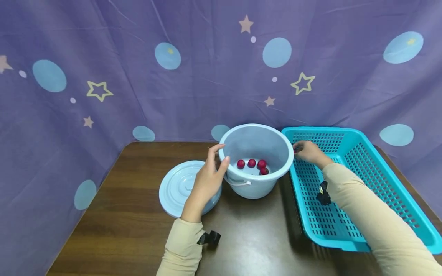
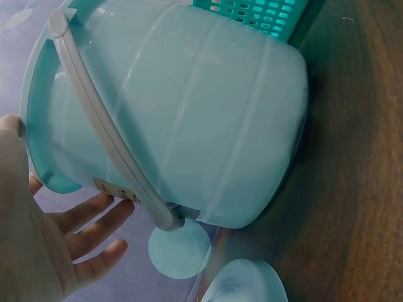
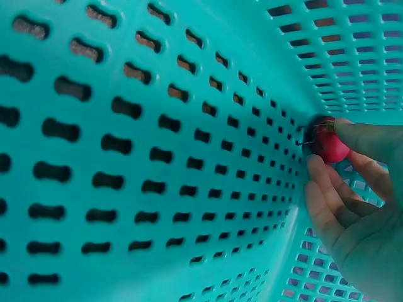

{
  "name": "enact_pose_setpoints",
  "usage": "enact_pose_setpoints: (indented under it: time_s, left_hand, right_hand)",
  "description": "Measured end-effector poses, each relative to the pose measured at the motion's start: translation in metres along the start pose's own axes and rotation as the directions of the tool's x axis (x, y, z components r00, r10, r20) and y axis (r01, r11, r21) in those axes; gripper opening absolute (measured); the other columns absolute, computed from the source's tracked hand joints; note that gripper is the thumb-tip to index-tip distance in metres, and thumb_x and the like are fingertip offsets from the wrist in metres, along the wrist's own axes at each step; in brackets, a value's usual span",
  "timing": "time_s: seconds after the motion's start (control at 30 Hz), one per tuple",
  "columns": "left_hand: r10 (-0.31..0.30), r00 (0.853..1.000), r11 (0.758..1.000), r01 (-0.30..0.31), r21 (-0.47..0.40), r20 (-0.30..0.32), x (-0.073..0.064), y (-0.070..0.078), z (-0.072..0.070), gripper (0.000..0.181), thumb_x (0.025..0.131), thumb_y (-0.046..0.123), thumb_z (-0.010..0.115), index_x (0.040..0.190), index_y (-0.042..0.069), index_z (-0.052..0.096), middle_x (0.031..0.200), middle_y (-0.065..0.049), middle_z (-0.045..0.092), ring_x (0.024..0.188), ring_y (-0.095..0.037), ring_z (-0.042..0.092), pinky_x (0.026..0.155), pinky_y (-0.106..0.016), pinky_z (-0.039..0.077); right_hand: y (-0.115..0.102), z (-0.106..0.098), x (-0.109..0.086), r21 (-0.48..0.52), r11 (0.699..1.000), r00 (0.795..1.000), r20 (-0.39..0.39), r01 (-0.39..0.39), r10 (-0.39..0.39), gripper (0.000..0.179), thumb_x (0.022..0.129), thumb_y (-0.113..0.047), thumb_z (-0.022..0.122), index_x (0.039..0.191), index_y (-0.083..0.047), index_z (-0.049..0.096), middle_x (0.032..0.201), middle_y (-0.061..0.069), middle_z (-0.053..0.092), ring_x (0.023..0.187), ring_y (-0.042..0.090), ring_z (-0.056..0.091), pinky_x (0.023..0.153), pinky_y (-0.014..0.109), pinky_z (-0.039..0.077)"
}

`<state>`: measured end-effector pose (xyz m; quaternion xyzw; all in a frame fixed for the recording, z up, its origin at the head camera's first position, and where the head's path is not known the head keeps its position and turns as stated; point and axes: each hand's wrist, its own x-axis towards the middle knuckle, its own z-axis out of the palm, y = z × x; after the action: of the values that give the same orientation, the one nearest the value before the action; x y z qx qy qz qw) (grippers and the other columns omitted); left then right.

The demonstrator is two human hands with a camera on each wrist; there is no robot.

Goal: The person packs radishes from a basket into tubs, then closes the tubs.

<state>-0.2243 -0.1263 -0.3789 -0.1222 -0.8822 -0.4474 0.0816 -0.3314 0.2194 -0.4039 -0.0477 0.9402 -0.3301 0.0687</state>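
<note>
A pale blue bucket stands upright on the table with several red radishes on its bottom. My left hand holds the bucket's rim at the left, thumb at the edge. In the left wrist view the other fingers spread along the outer wall, close to the white handle. Inside the turquoise basket, my right hand pinches one round red radish with a dark end and thin stems. It is beside the basket wall nearest the bucket.
A round pale blue lid lies on the brown wooden table left of the bucket, partly behind the left hand. Behind the table hangs a purple cloth with stars and ovals. Bucket and basket stand close together at the back.
</note>
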Motion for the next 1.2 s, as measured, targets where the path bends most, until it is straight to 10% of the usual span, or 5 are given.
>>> enact_pose_setpoints:
  time_s: [0.77,1.2]
  left_hand:
    - [0.013,1.000,1.000,-0.013,0.006,-0.008,0.000,-0.002,0.001,0.051,0.102,0.059,0.036,0.147,0.036,0.030,0.134,-0.004,0.054,0.116,-0.020,0.058,0.086,-0.050,0.048]
    - [0.019,1.000,1.000,-0.019,0.009,-0.014,0.000,0.000,0.001,0.050,0.102,0.056,0.038,0.147,0.035,0.031,0.135,-0.004,0.055,0.116,-0.020,0.059,0.087,-0.052,0.047]
  right_hand:
    - [0.006,0.000,-0.001,-0.014,0.999,1.000,0.008,0.030,-0.030,0.028,0.089,-0.005,0.068,0.111,0.010,0.058,0.095,0.024,0.069,0.078,0.029,0.067,0.070,0.043,0.053]
    - [0.005,-0.020,-0.011,0.156,0.986,0.997,0.056,-0.059,0.051,0.052,0.096,-0.028,0.066,0.130,0.009,0.051,0.108,0.021,0.067,0.092,0.032,0.066,0.077,0.043,0.052]
